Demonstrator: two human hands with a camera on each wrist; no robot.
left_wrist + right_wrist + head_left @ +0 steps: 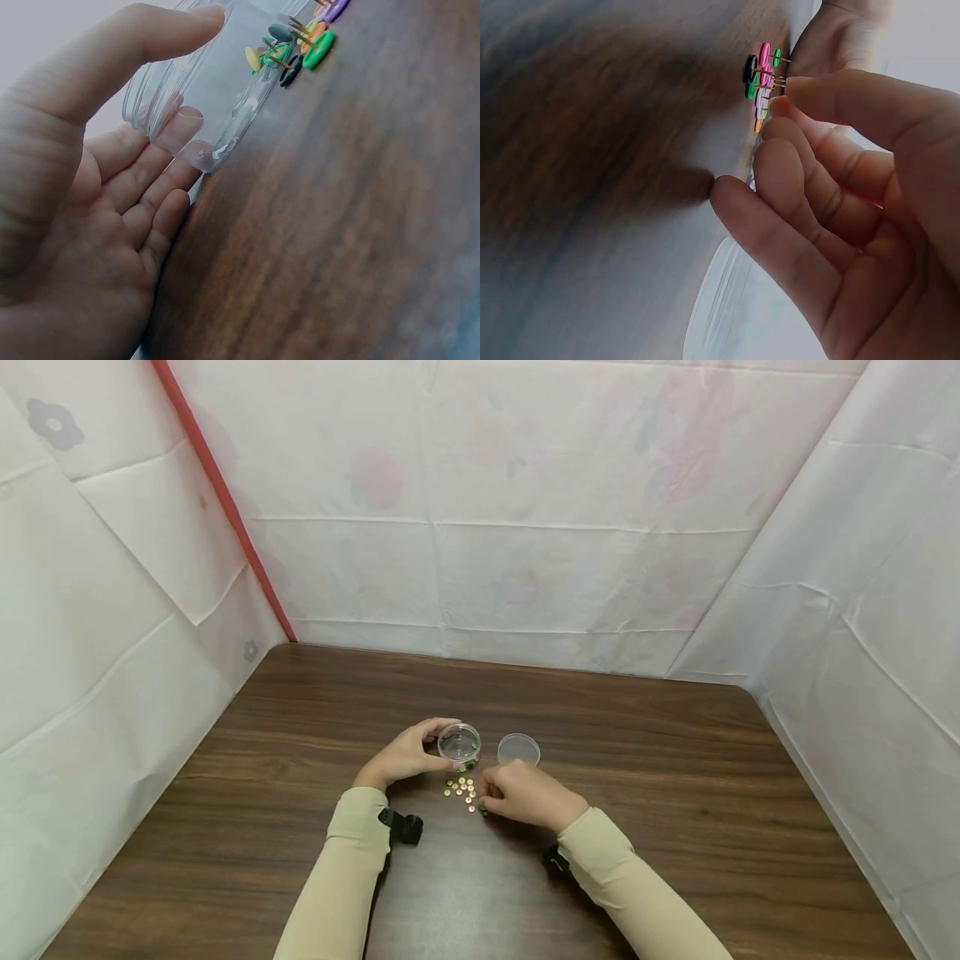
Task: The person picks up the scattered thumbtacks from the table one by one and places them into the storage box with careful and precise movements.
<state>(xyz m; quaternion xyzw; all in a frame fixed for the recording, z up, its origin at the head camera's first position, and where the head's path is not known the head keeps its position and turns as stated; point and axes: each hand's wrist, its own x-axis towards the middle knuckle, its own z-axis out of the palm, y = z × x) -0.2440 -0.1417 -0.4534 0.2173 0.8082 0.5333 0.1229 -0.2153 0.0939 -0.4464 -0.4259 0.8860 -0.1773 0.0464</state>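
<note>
My left hand (408, 752) grips a clear plastic jar (459, 739), its thumb (176, 34) on one side and fingers behind. Several thumbtacks (277, 54) show inside the jar, among them green, yellow and black ones. More thumbtacks (460, 787) lie heads down on the table in front of it, pins up. My right hand (528, 795) is low at the right of these, with fingers curled. Its thumb and index tips come together beside the pins of black, green and pink thumbtacks (765, 54); whether they pinch one is hidden.
A round clear lid (519, 745) lies on the table just beyond my right hand. The brown wooden table (637, 735) extends around both hands. White patterned sheets (525, 568) hang behind it and at both sides, with a red strip (225, 497) at the left.
</note>
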